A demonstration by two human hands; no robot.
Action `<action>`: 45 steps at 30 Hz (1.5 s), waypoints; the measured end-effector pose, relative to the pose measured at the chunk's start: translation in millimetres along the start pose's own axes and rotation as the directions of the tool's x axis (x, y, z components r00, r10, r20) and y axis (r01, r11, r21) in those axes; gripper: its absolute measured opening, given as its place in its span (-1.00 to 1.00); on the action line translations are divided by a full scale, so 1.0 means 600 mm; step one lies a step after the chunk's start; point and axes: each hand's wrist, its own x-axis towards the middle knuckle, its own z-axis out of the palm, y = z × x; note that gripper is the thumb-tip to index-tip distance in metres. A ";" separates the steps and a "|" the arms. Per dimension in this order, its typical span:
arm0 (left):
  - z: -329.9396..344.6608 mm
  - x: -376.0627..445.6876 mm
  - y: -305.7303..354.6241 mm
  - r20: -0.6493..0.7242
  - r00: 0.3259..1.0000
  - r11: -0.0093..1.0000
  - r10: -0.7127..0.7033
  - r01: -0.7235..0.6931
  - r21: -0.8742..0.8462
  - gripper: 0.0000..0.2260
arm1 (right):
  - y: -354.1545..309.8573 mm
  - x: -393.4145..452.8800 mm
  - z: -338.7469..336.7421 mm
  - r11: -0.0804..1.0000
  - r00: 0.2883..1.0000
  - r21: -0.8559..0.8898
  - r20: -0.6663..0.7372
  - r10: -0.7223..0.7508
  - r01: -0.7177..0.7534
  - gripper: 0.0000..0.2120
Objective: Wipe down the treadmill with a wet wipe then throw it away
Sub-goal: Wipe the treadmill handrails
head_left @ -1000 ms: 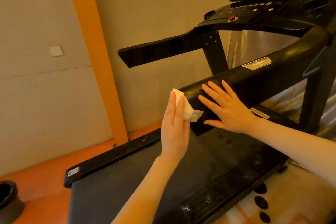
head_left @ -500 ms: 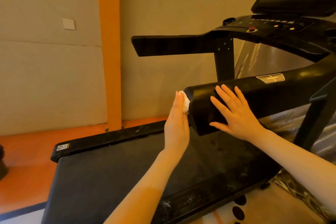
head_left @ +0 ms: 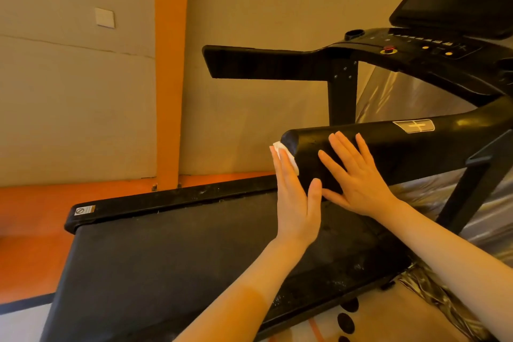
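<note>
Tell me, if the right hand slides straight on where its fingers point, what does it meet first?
Nothing soon: the right hand lies flat on the near handrail, fingers pointing up over it. Beyond, probably the far handrail, though depth is unclear.

Beige panelled walls (head_left: 69,97) stand behind, lit in a warm yellowish light, with a small white wall plate (head_left: 104,17) high on the left panel. A vertical orange strip (head_left: 169,69) runs down to an orange floor (head_left: 30,219), and crinkled shiny sheeting (head_left: 399,97) hangs at right
</note>
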 end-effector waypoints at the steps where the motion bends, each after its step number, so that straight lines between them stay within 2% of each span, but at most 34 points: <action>1: 0.003 -0.007 -0.005 0.014 0.999 1.000 -0.029 0.029 0.003 -0.32 | -0.002 0.001 0.002 1.000 1.000 -0.006 -0.002 -0.005 0.005 -0.36; 4: 0.010 -0.027 -0.019 0.051 0.994 0.995 -0.097 0.096 0.010 -0.27 | -0.003 0.003 0.004 0.999 1.000 -0.031 -0.002 -0.015 0.015 -0.35; 8: 0.007 -0.031 -0.014 0.076 0.991 0.994 -0.112 0.112 -0.001 -0.23 | 0.000 0.004 0.001 0.999 1.000 -0.040 0.001 -0.031 0.031 -0.36; 16: 0.004 -0.013 -0.002 0.023 0.999 0.999 -0.029 0.030 -0.027 -0.31 | 0.010 0.003 0.004 0.998 0.999 -0.041 0.008 -0.051 0.051 -0.36; 23: 0.018 -0.068 -0.039 0.125 0.977 0.985 -0.172 0.172 0.016 -0.24 | 0.009 0.007 0.000 0.994 0.997 -0.066 0.001 -0.083 0.083 -0.31; 26: 0.013 -0.068 -0.031 0.153 0.967 0.977 -0.203 0.210 -0.030 -0.21 | 0.009 0.008 0.000 0.994 0.997 -0.066 -0.002 -0.082 0.082 -0.31; 34: 0.019 -0.060 -0.013 0.088 0.985 0.984 -0.149 0.156 -0.085 -0.24 | 0.007 0.006 0.000 0.996 0.998 -0.055 0.005 -0.066 0.066 -0.31; 42: 0.024 -0.089 -0.028 0.121 0.944 0.937 -0.307 0.322 -0.134 -0.37 | 0.007 0.005 -0.001 0.995 0.998 -0.071 0.002 -0.068 0.068 -0.31; 45: 0.022 -0.067 0.006 0.063 0.975 0.957 -0.214 0.222 -0.187 -0.32 | 0.007 0.005 -0.002 0.996 0.998 -0.057 -0.001 -0.066 0.066 -0.33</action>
